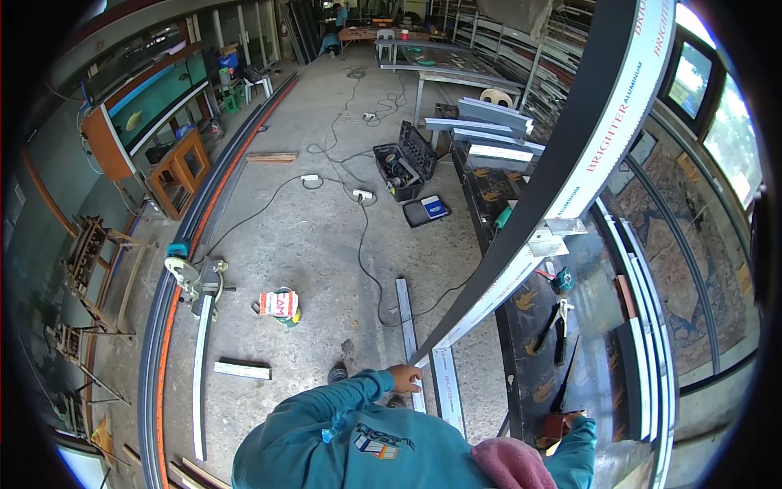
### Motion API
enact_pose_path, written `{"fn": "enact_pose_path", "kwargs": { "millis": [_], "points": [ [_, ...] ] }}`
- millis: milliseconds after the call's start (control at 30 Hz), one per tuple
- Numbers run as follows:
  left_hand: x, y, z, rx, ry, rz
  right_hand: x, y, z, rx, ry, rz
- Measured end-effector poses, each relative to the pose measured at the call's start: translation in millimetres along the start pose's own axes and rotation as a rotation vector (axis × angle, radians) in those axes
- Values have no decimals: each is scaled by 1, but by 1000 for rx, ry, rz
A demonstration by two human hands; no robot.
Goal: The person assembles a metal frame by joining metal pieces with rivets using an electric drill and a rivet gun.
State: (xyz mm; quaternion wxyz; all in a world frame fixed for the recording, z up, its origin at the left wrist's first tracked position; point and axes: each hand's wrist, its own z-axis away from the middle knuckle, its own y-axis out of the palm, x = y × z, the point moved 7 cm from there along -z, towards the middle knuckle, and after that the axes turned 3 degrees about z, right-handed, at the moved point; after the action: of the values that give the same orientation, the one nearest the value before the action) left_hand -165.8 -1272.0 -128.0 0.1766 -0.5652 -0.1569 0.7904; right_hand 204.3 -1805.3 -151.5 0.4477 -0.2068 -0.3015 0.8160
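Observation:
My left hand [403, 379] is closed around the lower end of a long aluminium profile [521, 261]. This profile has a black side and white protective film printed in red and blue, and it slants up to the top right. A short metal angle bracket [554, 237] sits against it partway up. My right hand [574, 419] is low over the dark workbench [529, 359], at a dark red box-like item [555, 428]; its fingers are mostly hidden. Near it on the bench lie a thin black pointed tool [565, 379], a black-handled hand tool [560, 334] and a teal tool [562, 279].
More film-wrapped profiles lie along the bench's right side [639, 359] and on the floor [405, 314]. A mitre saw [199, 285], a printed bucket [282, 308] and an open toolbox [405, 163] stand on the floor. Cables [362, 244] cross it. A person [339, 18] is far back.

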Motion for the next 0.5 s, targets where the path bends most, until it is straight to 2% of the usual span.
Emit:
{"fn": "enact_pose_path", "kwargs": {
  "millis": [67,100,133,200,233,333,400,467,500],
  "points": [
    [2,-3,-1,-4,6,-6,43,-51,79,-122,398,-565],
    [1,-5,-1,-10,1,-15,36,-57,73,-234,343,-371],
    [0,-7,-1,-15,-6,-23,33,-53,70,-231,346,-373],
    [-5,-10,-3,-13,-6,-25,26,-63,76,-442,414,-230],
    [-8,-12,-2,-11,-8,-30,11,-59,65,-448,445,-194],
    [-22,-17,-5,-12,32,-42,1,-76,67,-275,546,-8],
    [-49,-22,-4,-5,56,-5,26,-119,114,-531,545,-20],
    [-85,-22,-11,-4,168,142,42,-143,96,-592,214,38],
    [-106,-18,-14,-13,245,169,88,-168,114,-562,112,-165]
  ]
}}
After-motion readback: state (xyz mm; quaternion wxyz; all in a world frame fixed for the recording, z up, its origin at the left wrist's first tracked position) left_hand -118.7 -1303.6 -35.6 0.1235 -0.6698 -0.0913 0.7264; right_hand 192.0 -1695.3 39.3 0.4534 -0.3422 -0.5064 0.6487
